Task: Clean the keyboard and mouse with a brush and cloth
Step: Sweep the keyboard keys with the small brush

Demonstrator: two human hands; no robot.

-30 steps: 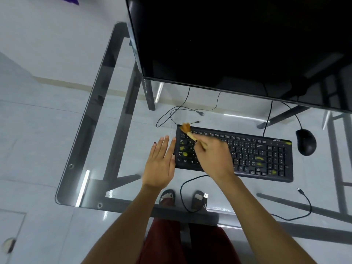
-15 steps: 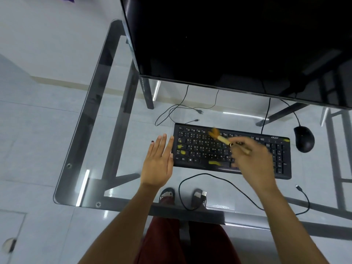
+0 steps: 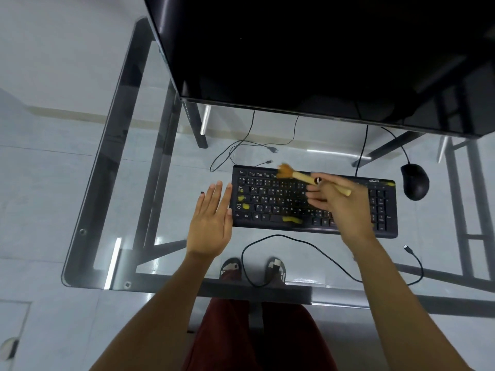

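Right hand [image 3: 340, 207] grips a wooden brush [image 3: 308, 178], bristles over the top key rows of the black keyboard [image 3: 281, 204]. Left hand [image 3: 211, 226] flat, fingers straight, against the keyboard's left edge on the glass desk [image 3: 150, 162]. Black mouse [image 3: 414, 181] right of the keyboard.

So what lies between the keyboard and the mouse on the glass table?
In the head view, only bare glass lies between the keyboard and the mouse.
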